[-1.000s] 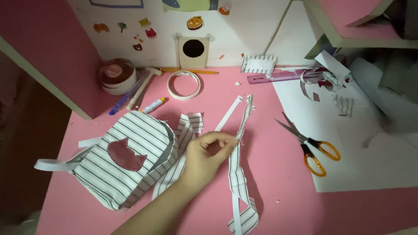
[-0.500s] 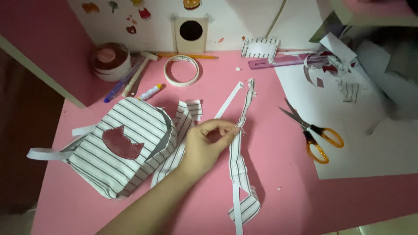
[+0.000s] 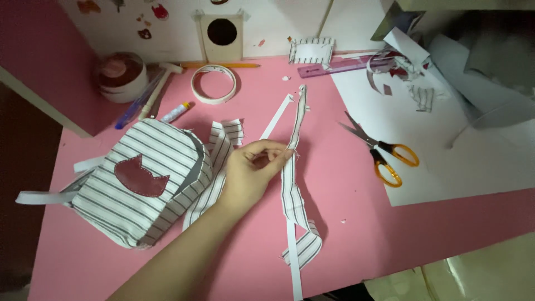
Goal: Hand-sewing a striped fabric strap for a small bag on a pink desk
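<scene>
pink tabletop [image 3: 356, 223] fills the view, with a white wall panel behind it. taking the striped fabric strip [image 3: 292, 184] as the landmark: far to its left lies a small striped backpack [image 3: 139, 181] with a dark red cat-shaped patch, and up left of it sit a roll of tape [image 3: 214, 83] and a glue stick [image 3: 176, 112]. just left of the strip, a shorter striped piece [image 3: 218, 150] lies against the backpack. one hand [image 3: 251, 173], which looks like the left hand, reaches in from below, its fingertips pinched together on the strip's edge about midway along. a narrow white paper strip [image 3: 277, 118] runs alongside. right of the strip lie orange-handled scissors [image 3: 379, 151] on a white sheet [image 3: 446, 145], with a purple ruler [image 3: 334, 67] above.
</scene>
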